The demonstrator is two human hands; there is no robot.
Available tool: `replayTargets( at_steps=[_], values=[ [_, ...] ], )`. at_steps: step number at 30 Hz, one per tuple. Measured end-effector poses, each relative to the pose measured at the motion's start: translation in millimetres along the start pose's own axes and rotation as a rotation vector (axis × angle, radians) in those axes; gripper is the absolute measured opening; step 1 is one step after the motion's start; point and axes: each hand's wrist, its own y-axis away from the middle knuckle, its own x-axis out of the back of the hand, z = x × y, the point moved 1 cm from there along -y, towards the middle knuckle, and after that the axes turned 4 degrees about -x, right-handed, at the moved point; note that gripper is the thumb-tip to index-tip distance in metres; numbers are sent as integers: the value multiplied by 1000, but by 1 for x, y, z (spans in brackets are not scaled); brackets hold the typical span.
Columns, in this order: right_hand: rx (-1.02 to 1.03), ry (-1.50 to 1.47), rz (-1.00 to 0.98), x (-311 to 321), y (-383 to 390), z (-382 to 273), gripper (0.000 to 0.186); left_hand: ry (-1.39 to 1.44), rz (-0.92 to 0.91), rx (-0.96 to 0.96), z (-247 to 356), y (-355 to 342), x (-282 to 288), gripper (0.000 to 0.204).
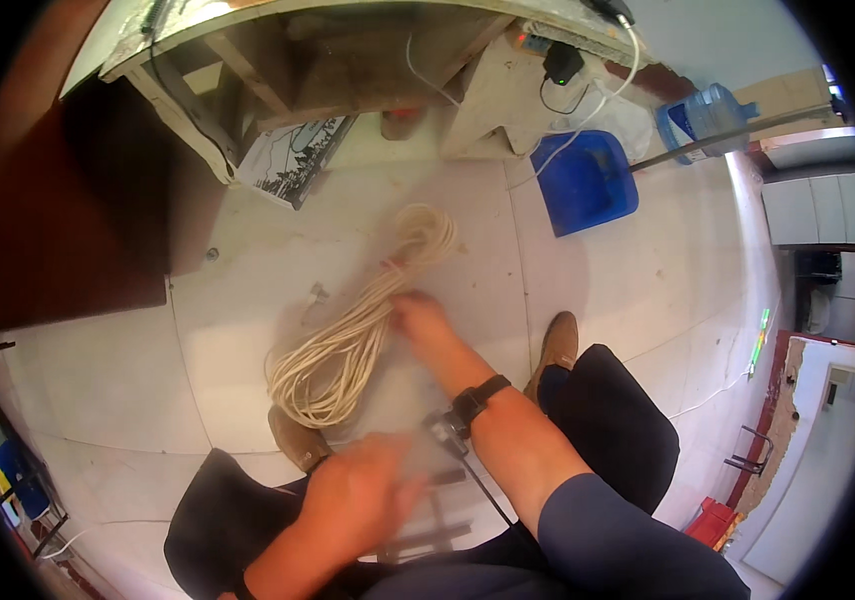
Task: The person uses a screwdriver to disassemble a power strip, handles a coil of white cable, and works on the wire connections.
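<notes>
A long coil of cream-coloured cable (348, 345) is held at a slant above the pale floor, its wide loops at the lower left. A reddish tie (393, 268) goes round it near its upper end. My right hand (420, 318) grips the coil at its right side, about the middle, fingers closed and partly hidden. My left hand (363, 490) is nearer to me, below the loops and apart from them. Motion smears its fingers, so I cannot tell whether they hold anything. A small pale piece (318, 293), perhaps a cable end, shows left of the coil.
Ahead stands a worn wooden table (348, 25) with a printed box (293, 160) beneath it. A blue dustpan (588, 185) and a large water bottle (703, 120) lie at the far right. My shoes (556, 350) flank the coil; a dark brown panel (58, 220) fills the left.
</notes>
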Motion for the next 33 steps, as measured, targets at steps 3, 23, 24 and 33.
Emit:
replayTargets(
  at_steps=[3, 23, 24, 33],
  values=[
    [29, 121, -12, -15, 53, -33, 16, -127, 186, -140, -3, 2, 7, 47],
    [695, 530, -373, -35, 406, -126, 25, 576, 286, -467, 90, 46, 12, 39],
    [699, 525, -385, -32, 415, -127, 26, 607, 256, -454, 97, 52, 11, 39],
    [1308, 779, 7, -30, 470, -133, 20, 570, 470, -362, 113, 87, -1, 47]
  ],
)
